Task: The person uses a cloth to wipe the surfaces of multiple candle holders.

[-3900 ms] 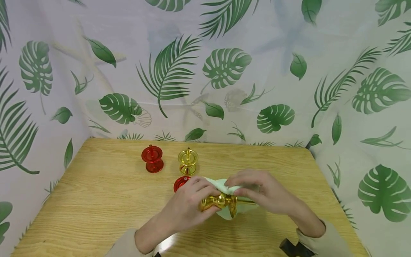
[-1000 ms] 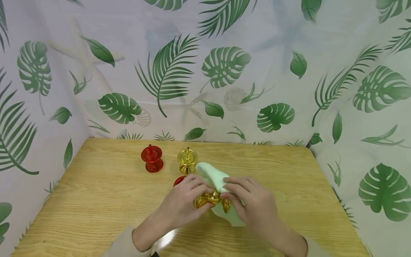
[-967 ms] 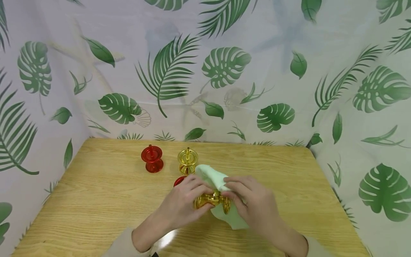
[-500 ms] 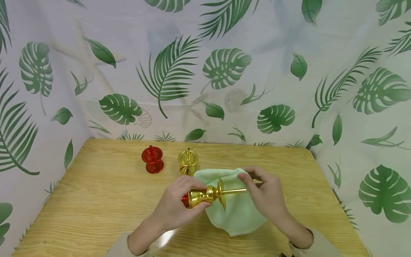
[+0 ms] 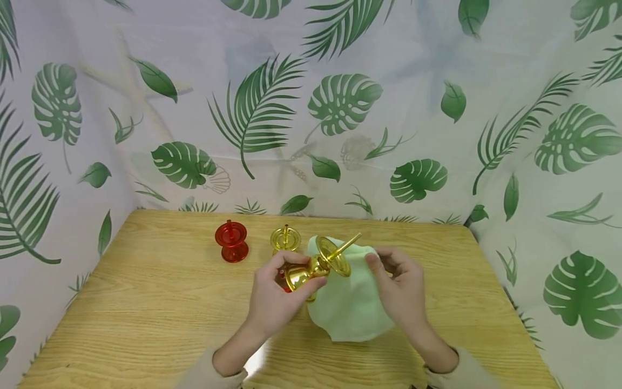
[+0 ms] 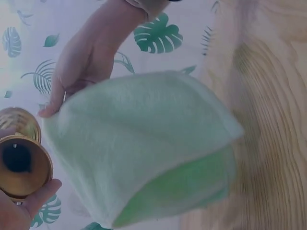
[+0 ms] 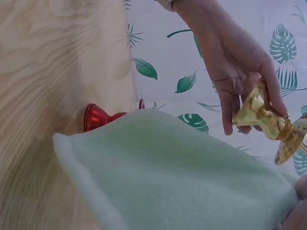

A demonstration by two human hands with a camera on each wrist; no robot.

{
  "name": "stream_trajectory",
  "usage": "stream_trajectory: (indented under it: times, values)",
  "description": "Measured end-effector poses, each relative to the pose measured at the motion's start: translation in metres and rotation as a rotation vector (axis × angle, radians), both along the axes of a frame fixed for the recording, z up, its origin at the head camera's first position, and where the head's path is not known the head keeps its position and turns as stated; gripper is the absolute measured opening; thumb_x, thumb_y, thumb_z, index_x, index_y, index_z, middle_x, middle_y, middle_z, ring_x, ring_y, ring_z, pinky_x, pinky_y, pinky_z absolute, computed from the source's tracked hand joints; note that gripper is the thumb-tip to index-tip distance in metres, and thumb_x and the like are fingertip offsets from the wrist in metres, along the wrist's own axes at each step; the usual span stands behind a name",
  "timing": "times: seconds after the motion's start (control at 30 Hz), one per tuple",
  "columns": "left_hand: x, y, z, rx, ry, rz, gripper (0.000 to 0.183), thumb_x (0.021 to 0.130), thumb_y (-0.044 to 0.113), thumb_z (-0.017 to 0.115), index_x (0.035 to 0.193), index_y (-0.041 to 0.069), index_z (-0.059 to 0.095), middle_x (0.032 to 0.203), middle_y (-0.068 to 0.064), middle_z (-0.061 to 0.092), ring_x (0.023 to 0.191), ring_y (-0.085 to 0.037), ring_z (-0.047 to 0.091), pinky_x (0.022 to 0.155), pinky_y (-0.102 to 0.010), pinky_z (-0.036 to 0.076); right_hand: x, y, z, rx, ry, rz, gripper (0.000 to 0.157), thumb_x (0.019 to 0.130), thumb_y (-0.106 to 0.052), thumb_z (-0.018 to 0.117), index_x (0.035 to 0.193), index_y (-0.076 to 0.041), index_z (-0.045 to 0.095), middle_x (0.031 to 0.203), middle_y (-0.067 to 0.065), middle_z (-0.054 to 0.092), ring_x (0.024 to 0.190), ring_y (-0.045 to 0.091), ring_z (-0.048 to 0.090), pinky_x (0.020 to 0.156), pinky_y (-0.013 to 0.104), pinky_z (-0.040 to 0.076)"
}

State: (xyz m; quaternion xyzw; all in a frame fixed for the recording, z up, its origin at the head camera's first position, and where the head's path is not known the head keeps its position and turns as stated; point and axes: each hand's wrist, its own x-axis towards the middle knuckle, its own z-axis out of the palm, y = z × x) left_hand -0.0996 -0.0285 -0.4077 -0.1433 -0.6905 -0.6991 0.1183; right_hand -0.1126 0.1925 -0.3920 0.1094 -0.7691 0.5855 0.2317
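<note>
My left hand (image 5: 272, 294) grips a shiny gold candlestick (image 5: 318, 266) round its base end, thumb in front. The candlestick is tilted, its dish and thin spike pointing up and to the right. In the left wrist view the hollow underside of its base (image 6: 41, 184) shows. A pale green cloth (image 5: 351, 308) hangs from my right hand (image 5: 400, 286), pinched at its upper edge between thumb and fingers. In the head view the cloth hangs behind the candlestick's dish. The right wrist view shows the cloth (image 7: 163, 172) spread wide, with the candlestick (image 7: 261, 117) beyond it.
A red candlestick (image 5: 233, 243) stands at the back left of the wooden table (image 5: 146, 302). Right of it stands another gold candlestick (image 5: 285, 239), its lower part hidden by my left hand. A further red one (image 5: 282, 280) is mostly covered by that hand. A leaf-patterned curtain surrounds the table.
The cloth was bunched against the candlestick near its dish; now it hangs open from my right hand. My left hand has raised the candlestick and tipped its spike upward from level.
</note>
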Motion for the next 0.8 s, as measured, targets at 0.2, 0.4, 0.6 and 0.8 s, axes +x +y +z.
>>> stream_trajectory:
  times: [0.2,0.4,0.6,0.8]
  values:
    - [-0.002,0.011,0.005,0.046,-0.124,0.061,0.032,0.083,0.004,0.087,0.109,0.001,0.069,0.11,-0.019,0.074,0.097,-0.01,0.069,0.072,-0.018,0.057,0.0,-0.012,-0.007,-0.071,0.005,-0.012,0.006,0.095,0.009,0.068,0.096,0.011,0.073,0.085,-0.022,0.074,0.07,-0.003,0.068,0.059,0.013,0.053]
    - [-0.004,0.014,0.007,0.037,-0.189,0.04,0.032,0.085,0.009,0.086,0.111,0.003,0.068,0.113,-0.017,0.072,0.104,-0.021,0.071,0.078,-0.02,0.059,0.005,-0.022,-0.011,-0.1,-0.031,-0.022,0.007,0.098,0.007,0.066,0.099,0.011,0.072,0.086,-0.019,0.074,0.069,-0.001,0.066,0.058,0.015,0.052]
    - [-0.004,0.011,0.006,-0.005,-0.247,0.025,0.032,0.085,0.015,0.088,0.111,0.006,0.073,0.11,-0.014,0.075,0.104,-0.022,0.074,0.084,-0.021,0.06,0.01,-0.025,-0.013,-0.126,-0.046,-0.03,0.008,0.099,0.007,0.064,0.099,0.011,0.071,0.082,-0.017,0.074,0.058,-0.001,0.055,0.05,0.016,0.044]
    - [-0.008,0.006,0.007,-0.009,-0.263,-0.013,0.036,0.081,0.01,0.09,0.114,0.005,0.074,0.106,-0.014,0.078,0.098,-0.014,0.073,0.092,-0.024,0.06,0.014,-0.027,-0.012,-0.122,-0.051,-0.025,0.009,0.101,0.005,0.062,0.101,0.013,0.068,0.083,-0.019,0.073,0.058,-0.001,0.053,0.05,0.016,0.044]
